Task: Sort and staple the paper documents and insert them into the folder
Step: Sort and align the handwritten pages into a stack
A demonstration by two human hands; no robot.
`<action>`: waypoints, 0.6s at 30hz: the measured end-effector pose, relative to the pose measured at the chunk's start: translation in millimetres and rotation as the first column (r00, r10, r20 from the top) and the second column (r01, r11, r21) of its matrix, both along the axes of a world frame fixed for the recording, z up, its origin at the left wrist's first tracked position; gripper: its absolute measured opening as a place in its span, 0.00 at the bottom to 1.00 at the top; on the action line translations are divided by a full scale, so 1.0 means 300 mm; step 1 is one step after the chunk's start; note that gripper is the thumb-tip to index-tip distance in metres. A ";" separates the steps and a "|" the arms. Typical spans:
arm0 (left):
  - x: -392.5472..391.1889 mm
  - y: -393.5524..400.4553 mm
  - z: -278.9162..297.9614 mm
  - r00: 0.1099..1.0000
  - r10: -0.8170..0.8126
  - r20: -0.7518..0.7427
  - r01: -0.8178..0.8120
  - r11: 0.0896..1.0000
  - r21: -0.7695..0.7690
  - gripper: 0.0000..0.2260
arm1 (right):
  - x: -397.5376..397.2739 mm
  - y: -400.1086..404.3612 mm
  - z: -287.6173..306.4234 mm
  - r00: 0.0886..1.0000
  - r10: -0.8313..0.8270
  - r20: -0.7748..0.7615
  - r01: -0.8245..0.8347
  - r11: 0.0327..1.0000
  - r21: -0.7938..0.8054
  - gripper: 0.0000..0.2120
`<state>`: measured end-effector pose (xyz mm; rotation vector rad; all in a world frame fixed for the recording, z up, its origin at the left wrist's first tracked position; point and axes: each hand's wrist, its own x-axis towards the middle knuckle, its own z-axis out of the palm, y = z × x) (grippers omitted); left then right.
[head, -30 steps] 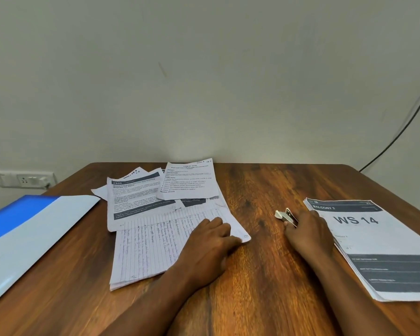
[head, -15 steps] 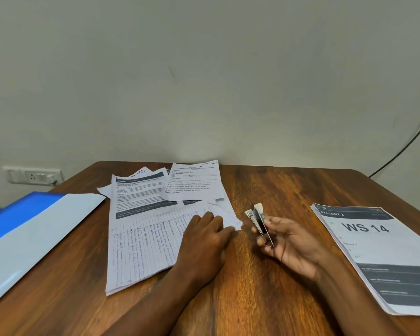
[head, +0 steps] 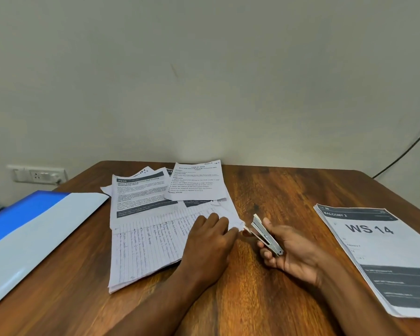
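Stapling step: the left hand [head: 210,235] presses the handwritten stack [head: 150,243] flat; at its 3 o'clock, the right hand [head: 291,251] grips the stapler [head: 264,235], which next must bite the corner.

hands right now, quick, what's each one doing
Left hand: open, fingers resting flat on the handwritten lined paper stack.
Right hand: closed round the small silver metal stapler.

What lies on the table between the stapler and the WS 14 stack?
Only the right hand gripping the stapler, then bare table up to the WS 14 stack, in the head view.
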<state>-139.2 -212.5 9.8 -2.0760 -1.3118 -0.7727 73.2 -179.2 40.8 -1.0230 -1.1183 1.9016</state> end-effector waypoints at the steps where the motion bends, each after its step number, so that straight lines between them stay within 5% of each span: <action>1: 0.000 0.000 0.000 1.000 0.000 -0.001 0.000 1.000 0.000 0.07 | -0.001 -0.002 0.000 1.000 -0.012 0.019 0.012 1.000 0.012 0.16; 18: 0.002 0.004 -0.005 0.999 0.012 -0.036 -0.011 1.000 0.016 0.07 | -0.043 -0.020 -0.009 0.925 -0.205 0.320 0.119 0.956 0.270 0.21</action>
